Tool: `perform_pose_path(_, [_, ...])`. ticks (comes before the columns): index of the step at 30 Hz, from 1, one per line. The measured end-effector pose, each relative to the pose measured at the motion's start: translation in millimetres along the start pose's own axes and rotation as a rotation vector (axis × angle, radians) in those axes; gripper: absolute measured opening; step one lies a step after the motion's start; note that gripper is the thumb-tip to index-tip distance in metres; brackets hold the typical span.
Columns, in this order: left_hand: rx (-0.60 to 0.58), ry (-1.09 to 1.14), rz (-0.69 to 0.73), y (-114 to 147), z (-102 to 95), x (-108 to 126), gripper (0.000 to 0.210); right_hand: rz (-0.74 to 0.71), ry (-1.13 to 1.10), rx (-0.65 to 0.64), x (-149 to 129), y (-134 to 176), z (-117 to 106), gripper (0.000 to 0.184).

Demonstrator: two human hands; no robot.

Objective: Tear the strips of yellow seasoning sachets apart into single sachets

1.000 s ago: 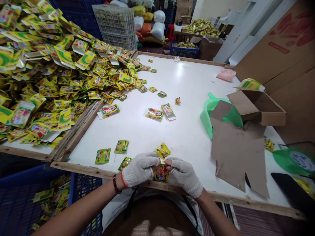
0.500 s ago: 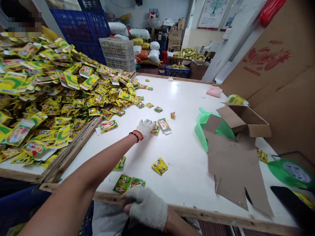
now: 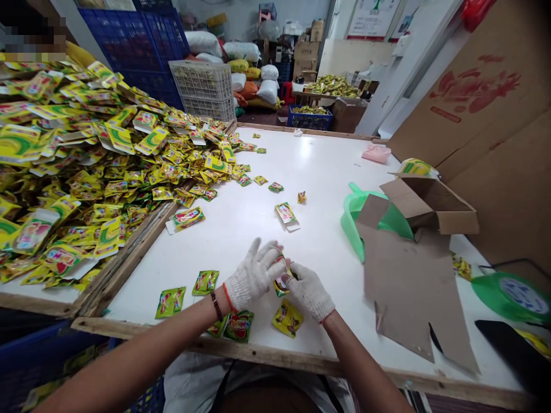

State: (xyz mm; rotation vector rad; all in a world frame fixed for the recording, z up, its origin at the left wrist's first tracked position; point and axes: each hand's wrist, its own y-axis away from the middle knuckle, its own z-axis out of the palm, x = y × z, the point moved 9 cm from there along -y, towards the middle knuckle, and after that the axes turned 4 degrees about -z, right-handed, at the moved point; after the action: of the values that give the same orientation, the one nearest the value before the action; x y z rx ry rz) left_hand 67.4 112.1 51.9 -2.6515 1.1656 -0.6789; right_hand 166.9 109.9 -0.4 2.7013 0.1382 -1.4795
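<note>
Both my hands wear white knit gloves and meet above the near part of the white table. A small yellow-and-green packet, partly covered by fingers, is held between them. My left hand closes on its upper left side, and my right hand grips its right side with thumb and fingers. Just below lies a yellow packet on the tabletop. Green packets lie by my left forearm: one above it, another to the left, and a darker one near the table edge. Farther off lies a small open-flapped box.
A large heap of yellow packets and boxes fills the left, behind a wooden rail. Another flat box lies beside the rail. At right are a green dustpan-like scoop, an open carton and green tape.
My left hand has drawn back from the middle of the table with the packet. My right hand has risen from the front edge and joined it on the packet.
</note>
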Motion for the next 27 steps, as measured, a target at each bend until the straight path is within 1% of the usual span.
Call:
perform_pose_path(1, [0.105, 0.122, -0.190, 8.4, -4.9, -15.1, 0.043, 0.020, -0.038, 0.002, -0.7, 2.2, 4.0, 0.018])
perform_pose_path(2, [0.182, 0.276, -0.392, 20.5, -3.8, -32.0, 0.048, 0.049, -0.078, 0.020, 0.7, 6.4, 7.2, 0.018])
perform_pose_path(3, [0.219, 0.454, -0.577, 34.4, 4.3, -46.2, 0.051, 0.079, -0.126, 0.038, 3.2, 12.3, 10.8, 0.017])
perform_pose_path(4, [0.219, 0.639, -0.727, 47.3, 17.3, -54.6, 0.052, 0.102, -0.181, 0.043, 5.8, 19.3, 15.8, 0.017])
perform_pose_path(5, [0.198, 0.808, -0.837, 57.8, 31.4, -57.1, 0.049, 0.119, -0.243, 0.031, 8.4, 26.9, 22.0, 0.016])
perform_pose_path(6, [0.174, 0.947, -0.904, 65.3, 43.3, -55.1, 0.045, 0.135, -0.310, 0.009, 11.1, 34.6, 28.7, 0.016])
perform_pose_path(7, [0.165, 1.050, -0.942, 70.3, 51.3, -51.3, 0.041, 0.152, -0.379, -0.012, 13.8, 42.1, 34.4, 0.018])
perform_pose_path(9, [0.183, 1.176, -0.961, 76.0, 58.1, -42.6, 0.036, 0.189, -0.500, -0.004, 20.3, 54.9, 38.3, 0.028])
perform_pose_path(11, [0.172, 1.258, -0.926, 77.7, 60.2, -32.6, 0.035, 0.210, -0.576, 0.066, 26.9, 63.6, 32.6, 0.039])
perform_pose_path(13, [0.123, 1.312, -0.865, 78.9, 60.8, -23.3, 0.036, 0.197, -0.592, 0.108, 29.1, 68.5, 25.8, 0.042])
perform_pose_path(14, [0.092, 1.317, -0.840, 80.5, 60.8, -20.0, 0.036, 0.186, -0.586, 0.100, 28.5, 70.0, 24.5, 0.040])
perform_pose_path(17, [-0.010, 1.242, -0.817, 88.7, 60.8, -17.7, 0.033, 0.174, -0.591, 0.026, 24.6, 74.0, 27.1, 0.035])
perform_pose_path(19, [-0.047, 1.167, -0.822, 93.0, 58.0, -20.4, 0.030, 0.173, -0.610, -0.004, 21.9, 76.4, 29.7, 0.036])
perform_pose_path(21, [-0.059, 1.116, -0.807, 92.1, 51.9, -22.2, 0.025, 0.158, -0.582, -0.011, 19.6, 76.9, 30.7, 0.033])
perform_pose_path(24, [-0.068, 1.055, -0.737, 82.2, 39.5, -20.7, 0.017, 0.106, -0.455, 0.023, 17.3, 73.2, 28.4, 0.020])
perform_pose_path(25, [-0.066, 1.034, -0.701, 77.7, 34.7, -19.3, 0.016, 0.093, -0.440, 0.024, 16.9, 71.2, 28.8, 0.020])
perform_pose_path(27, [-0.059, 0.986, -0.636, 70.0, 25.9, -16.7, 0.017, 0.078, -0.437, 0.021, 17.4, 67.3, 30.1, 0.027])
